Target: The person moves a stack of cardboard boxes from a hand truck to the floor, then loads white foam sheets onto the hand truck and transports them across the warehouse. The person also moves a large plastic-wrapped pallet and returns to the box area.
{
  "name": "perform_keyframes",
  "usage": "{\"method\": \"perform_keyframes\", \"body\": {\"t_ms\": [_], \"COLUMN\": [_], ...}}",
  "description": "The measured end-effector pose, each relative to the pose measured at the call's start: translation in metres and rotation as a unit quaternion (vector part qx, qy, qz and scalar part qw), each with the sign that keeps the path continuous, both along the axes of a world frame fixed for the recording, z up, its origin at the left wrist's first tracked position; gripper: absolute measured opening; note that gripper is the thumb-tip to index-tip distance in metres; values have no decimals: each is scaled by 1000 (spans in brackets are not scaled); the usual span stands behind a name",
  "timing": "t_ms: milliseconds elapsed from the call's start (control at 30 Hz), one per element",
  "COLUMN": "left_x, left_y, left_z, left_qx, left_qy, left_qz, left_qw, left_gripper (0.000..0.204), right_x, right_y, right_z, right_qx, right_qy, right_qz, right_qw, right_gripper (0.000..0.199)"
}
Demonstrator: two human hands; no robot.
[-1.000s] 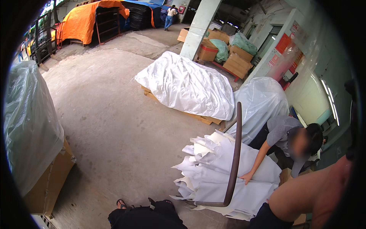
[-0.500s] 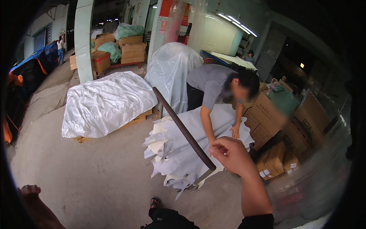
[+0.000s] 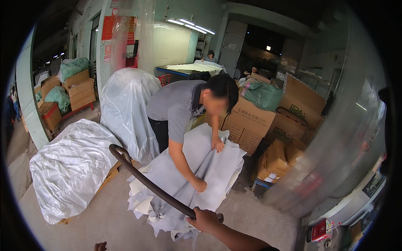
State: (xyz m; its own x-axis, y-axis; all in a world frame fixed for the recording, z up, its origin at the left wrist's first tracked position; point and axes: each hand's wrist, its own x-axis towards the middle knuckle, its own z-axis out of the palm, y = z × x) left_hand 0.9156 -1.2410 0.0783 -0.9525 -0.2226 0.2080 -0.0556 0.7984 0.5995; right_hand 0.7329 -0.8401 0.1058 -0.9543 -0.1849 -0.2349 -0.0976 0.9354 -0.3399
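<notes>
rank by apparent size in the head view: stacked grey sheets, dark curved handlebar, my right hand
1. Stacked grey sheets
2. Dark curved handlebar, long but thin
3. Right hand, shorter than the handlebar

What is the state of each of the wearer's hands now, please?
Left hand: cut off by the lower edge; open or closed cannot be told.
Right hand: closed around the dark bar, near its end.

The dark handle (image 3: 155, 187) looks smooth, the grey sheets (image 3: 197, 152) matt

A dark handle (image 3: 156, 188) and co-worker's arms (image 3: 182, 165) obstruct the grey sheets (image 3: 218, 173).
</notes>
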Motion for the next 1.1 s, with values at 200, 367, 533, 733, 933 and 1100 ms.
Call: {"method": "perform_keyframes", "body": {"t_ms": [200,367,533,733,933,1100], "left_x": [-149,-247,-352,-496,-581,-582], "left_y": [1,-26,-80,-107,-78,-79], "left_z": [4,11,36,36,19,11], "left_qx": [-28,-41,-60,-272,-352,-358], "left_qy": [71,82,153,100,-58,-58], "left_qz": [-203,-324,-350,-426,-597,-546], "left_qw": [976,942,922,857,719,755], "left_gripper": [43,60,64,101,53,47], "right_x": [10,15,5,-6,-15,-17], "right_y": [-12,-23,-41,-48,-65,-70], "right_z": [-11,-19,-19,-23,-28,-29], "right_qx": [23,-9,-45,10,148,132], "right_qy": [91,175,219,230,191,377], "right_qz": [-67,-158,-358,-400,-423,-379], "right_qw": [993,972,907,887,873,835], "right_gripper": [47,53,31,33,51,38]}}
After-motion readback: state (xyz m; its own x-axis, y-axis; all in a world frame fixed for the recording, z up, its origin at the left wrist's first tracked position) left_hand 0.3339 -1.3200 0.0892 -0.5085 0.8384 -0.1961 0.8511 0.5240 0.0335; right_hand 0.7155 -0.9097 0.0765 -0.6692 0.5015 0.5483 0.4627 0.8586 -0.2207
